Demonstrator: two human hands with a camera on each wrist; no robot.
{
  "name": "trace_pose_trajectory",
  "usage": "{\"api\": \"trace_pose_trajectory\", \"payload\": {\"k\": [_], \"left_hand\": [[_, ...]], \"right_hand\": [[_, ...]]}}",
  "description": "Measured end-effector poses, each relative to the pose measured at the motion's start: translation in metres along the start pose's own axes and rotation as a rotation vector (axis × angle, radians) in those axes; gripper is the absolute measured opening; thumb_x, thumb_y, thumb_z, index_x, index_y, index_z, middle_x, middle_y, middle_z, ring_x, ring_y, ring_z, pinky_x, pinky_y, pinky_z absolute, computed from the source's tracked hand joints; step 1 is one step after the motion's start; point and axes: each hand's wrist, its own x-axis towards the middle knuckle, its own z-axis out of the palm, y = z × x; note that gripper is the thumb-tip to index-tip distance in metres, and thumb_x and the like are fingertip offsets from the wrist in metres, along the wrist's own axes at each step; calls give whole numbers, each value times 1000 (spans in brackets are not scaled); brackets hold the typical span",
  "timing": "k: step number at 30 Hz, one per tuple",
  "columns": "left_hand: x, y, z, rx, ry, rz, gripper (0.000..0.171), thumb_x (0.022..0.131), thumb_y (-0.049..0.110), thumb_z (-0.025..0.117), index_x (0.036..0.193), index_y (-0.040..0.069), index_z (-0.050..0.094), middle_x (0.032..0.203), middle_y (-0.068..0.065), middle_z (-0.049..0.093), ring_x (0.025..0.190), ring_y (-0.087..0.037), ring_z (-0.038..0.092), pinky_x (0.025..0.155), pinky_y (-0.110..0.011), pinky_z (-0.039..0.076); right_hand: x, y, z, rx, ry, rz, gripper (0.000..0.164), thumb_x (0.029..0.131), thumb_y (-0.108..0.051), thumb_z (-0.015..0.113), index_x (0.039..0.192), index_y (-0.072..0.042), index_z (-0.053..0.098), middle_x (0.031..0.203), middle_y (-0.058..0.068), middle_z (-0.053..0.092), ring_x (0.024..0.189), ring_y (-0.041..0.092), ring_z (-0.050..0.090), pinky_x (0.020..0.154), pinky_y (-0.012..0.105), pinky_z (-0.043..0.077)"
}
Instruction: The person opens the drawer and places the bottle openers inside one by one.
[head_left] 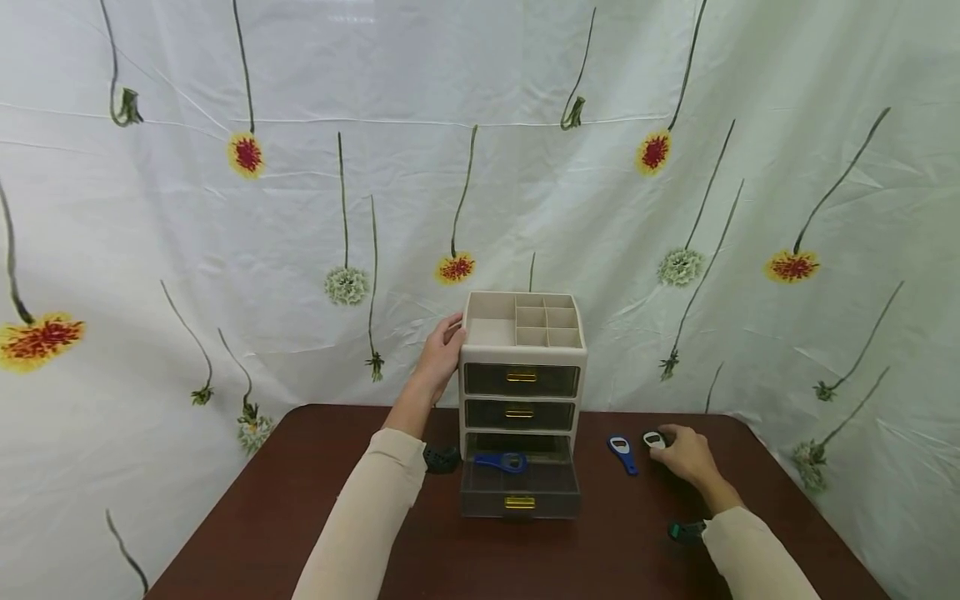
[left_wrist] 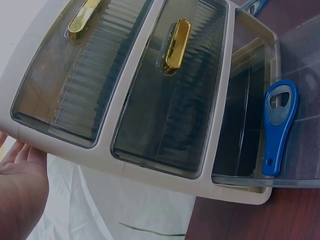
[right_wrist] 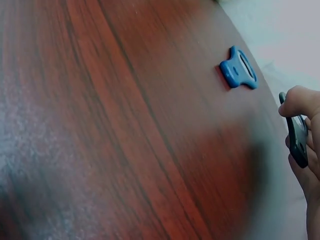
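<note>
A beige desktop drawer organizer [head_left: 525,354] stands on the table with its bottom drawer [head_left: 521,506] pulled out. My left hand [head_left: 441,357] rests against the organizer's left side near the top; in the left wrist view its fingertips go out of sight behind the edge. Inside the pulled-out drawer lies a blue bottle opener [left_wrist: 280,127] with a metal insert. My right hand [head_left: 688,456] pinches a black bottle opener [right_wrist: 298,142] between thumb and fingers, at the right of the table. Left of that hand, another blue bottle opener [head_left: 622,454] lies on the tabletop.
The upper drawers [head_left: 521,381] with gold handles are closed. Divided open compartments [head_left: 546,321] form the organizer's top. A flower-printed white curtain [head_left: 405,208] hangs behind the dark red-brown table [head_left: 300,508].
</note>
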Motion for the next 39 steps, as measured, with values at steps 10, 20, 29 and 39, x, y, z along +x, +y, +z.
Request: {"api": "trace_pose_trajectory", "payload": {"k": [10, 20, 29, 39], "left_hand": [[-2, 1, -1, 17, 0, -1, 47, 113, 17, 44, 159, 9, 39, 159, -18, 40, 142, -34, 42, 114, -52, 37], [-1, 1, -2, 5, -13, -2, 48, 113, 19, 44, 159, 8, 38, 159, -18, 39, 143, -35, 41, 114, -54, 36], [-3, 2, -2, 38, -3, 12, 47, 113, 19, 44, 158, 8, 39, 158, -19, 40, 142, -36, 42, 113, -53, 37], [0, 1, -2, 12, -19, -11, 48, 113, 18, 44, 160, 8, 37, 160, -18, 38, 144, -35, 40, 115, -53, 35]], "right_hand": [[3, -24, -4, 35, -45, -104, 57, 87, -17, 78, 135, 9, 62, 127, 32, 63, 106, 48, 63, 80, 57, 55], [5, -59, -8, 105, -113, -276, 52, 87, -13, 79, 132, 7, 65, 123, 21, 69, 109, 38, 66, 84, 52, 55], [-4, -95, -8, 98, -220, -464, 47, 83, -10, 80, 126, 5, 69, 109, 6, 72, 97, 23, 69, 80, 43, 57], [-12, -149, 11, 135, -303, -633, 45, 84, -10, 78, 127, 1, 70, 103, -2, 72, 88, 10, 67, 74, 30, 56]]}}
